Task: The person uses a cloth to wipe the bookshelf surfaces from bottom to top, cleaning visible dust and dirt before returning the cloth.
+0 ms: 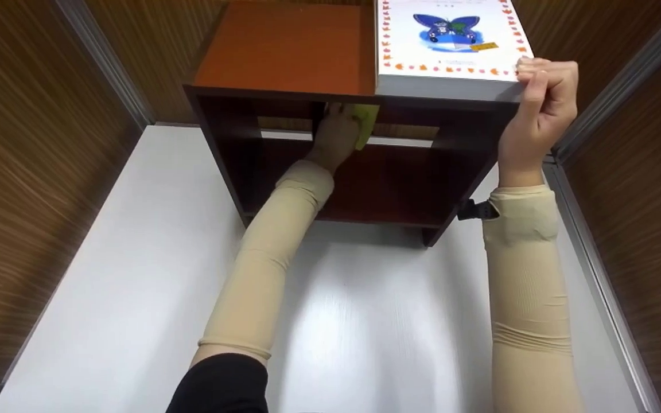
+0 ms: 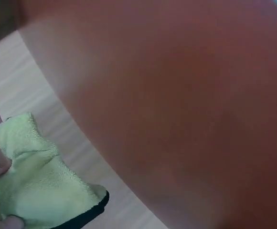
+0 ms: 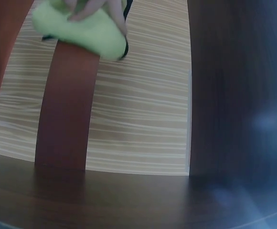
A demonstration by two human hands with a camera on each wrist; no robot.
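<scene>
Two beige sleeves reach over a white surface. The right hand curls its fingers on the near right corner of one book, its far end cut off, atop one cabinet. Inside, the left hand grips one green cloth with bent fingers; its long axis runs steeply up the head view, leaning right at the top, partly hidden by hand and panel.
</scene>
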